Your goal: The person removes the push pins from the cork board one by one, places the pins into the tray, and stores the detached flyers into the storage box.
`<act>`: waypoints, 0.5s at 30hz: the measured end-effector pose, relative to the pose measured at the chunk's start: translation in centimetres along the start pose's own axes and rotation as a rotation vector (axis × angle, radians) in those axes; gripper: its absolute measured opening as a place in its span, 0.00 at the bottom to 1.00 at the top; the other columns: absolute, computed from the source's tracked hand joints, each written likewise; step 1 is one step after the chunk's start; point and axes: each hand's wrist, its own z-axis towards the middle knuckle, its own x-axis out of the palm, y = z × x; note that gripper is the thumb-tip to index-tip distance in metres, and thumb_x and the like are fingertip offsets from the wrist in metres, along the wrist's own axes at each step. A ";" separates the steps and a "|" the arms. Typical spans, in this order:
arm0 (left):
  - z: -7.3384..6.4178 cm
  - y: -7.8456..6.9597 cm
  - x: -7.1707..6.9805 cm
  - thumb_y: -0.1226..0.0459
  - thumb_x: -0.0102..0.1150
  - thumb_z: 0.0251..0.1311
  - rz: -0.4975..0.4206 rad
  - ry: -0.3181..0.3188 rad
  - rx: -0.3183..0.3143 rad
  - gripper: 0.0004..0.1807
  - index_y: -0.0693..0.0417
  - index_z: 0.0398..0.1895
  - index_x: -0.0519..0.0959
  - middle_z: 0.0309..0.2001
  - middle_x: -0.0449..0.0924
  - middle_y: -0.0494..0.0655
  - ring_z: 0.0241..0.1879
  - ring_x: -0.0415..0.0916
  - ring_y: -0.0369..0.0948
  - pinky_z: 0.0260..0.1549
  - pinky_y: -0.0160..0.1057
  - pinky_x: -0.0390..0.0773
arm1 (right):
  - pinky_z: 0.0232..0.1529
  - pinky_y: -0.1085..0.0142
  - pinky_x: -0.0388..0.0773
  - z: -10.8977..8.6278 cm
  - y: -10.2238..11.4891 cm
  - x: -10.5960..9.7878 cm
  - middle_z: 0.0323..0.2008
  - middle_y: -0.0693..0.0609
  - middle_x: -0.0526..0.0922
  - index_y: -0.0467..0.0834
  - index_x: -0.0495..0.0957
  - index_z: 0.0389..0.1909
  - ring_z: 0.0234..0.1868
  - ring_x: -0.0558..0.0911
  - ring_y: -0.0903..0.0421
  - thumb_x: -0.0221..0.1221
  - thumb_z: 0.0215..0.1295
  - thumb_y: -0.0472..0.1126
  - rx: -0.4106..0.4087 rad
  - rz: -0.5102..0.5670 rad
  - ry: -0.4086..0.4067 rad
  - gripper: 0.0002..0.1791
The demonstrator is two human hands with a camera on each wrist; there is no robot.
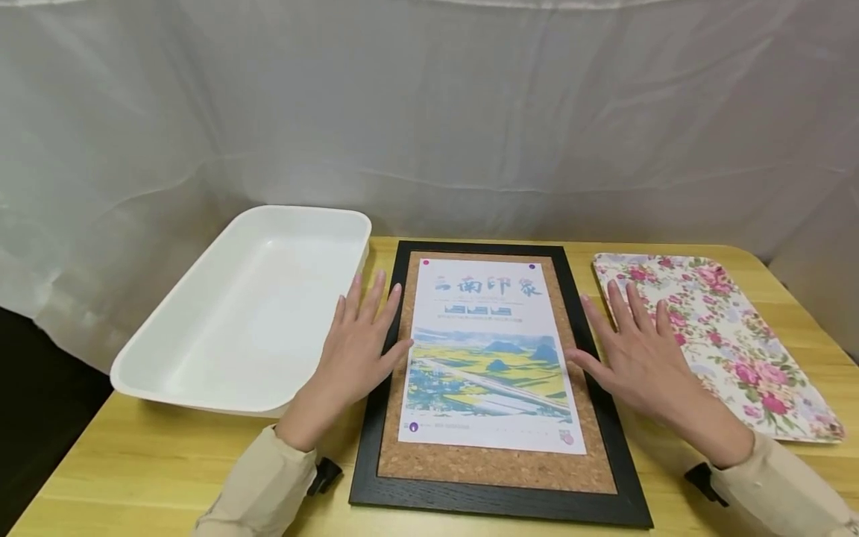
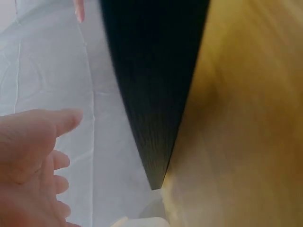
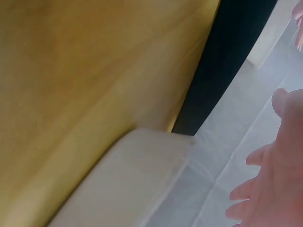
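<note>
A black-framed cork board (image 1: 496,468) lies flat on the table, with a printed landscape poster (image 1: 493,358) on it. Small round pins show on the poster, among them a pink one (image 1: 426,262) at top left and purple ones at top right (image 1: 532,266) and bottom left (image 1: 413,427). My left hand (image 1: 359,347), fingers spread, hovers over the board's left edge. On the other side my right hand (image 1: 640,358) is spread palm down above the right edge, overlapping the floral tray (image 1: 758,350) in the head view. Both wrist views show a gap between palm and frame. Neither hand holds anything.
To the left stands a deep white plastic basin (image 1: 248,321), close to my left hand. A pale curtain (image 1: 470,127) hangs behind the wooden table (image 1: 168,462). Dark clips or straps (image 1: 325,476) sit at both wrists.
</note>
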 end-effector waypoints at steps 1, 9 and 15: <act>0.0 0.0 0.0 0.49 0.58 0.65 -0.005 -0.006 0.004 0.41 0.59 0.74 0.56 0.75 0.43 0.61 0.72 0.33 0.62 0.67 0.61 0.42 | 0.64 0.33 0.31 0.0 0.0 0.0 0.73 0.30 0.39 0.37 0.53 0.74 0.72 0.36 0.34 0.47 0.70 0.65 0.003 0.009 0.008 0.44; 0.3 -0.4 -0.3 0.54 0.54 0.69 -0.326 0.085 -0.118 0.39 0.55 0.76 0.50 0.76 0.36 0.56 0.73 0.29 0.54 0.67 0.61 0.45 | 0.64 0.32 0.35 0.5 -0.4 0.1 0.72 0.27 0.40 0.35 0.50 0.75 0.71 0.40 0.29 0.43 0.74 0.61 0.034 0.065 0.068 0.41; 0.7 -0.4 -0.3 0.57 0.49 0.72 -0.567 0.139 -0.204 0.36 0.58 0.76 0.49 0.76 0.36 0.59 0.74 0.34 0.54 0.66 0.61 0.48 | 0.64 0.32 0.40 0.7 -0.3 0.0 0.72 0.26 0.40 0.34 0.49 0.74 0.70 0.42 0.28 0.46 0.74 0.59 0.043 0.117 0.125 0.42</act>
